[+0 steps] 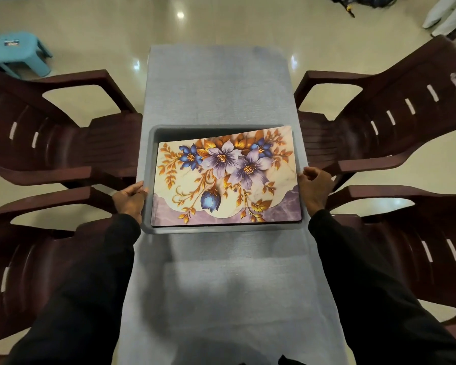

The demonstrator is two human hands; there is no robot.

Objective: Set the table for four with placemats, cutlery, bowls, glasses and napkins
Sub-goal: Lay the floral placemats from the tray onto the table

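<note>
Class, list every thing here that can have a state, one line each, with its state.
Placemat: in tray, skewed, far right corner over rim.
Tray: gripped at left rim.
Left hand: grips tray's left rim.
Right hand: fingers curled at tray's right side, hold unclear.
Chairs: upright, facing table.
Stool: upright.

1. A long, narrow bench (pixel 221 83) runs from 6 o'clock to 12 o'clock, covered side to side by a grey-blue woven cloth (pixel 234 285).
2. A dark grey rectangular tray (pixel 221 229) lies flat on the cloth about mid-bench, spanning nearly the full width from 9 to 3 o'clock.
3. A floral placemat (pixel 221 180) lies in the tray, its 1 o'clock corner riding over the rim.
4. The cloth runs on beyond the tray toward 12 and 6 o'clock.
</note>
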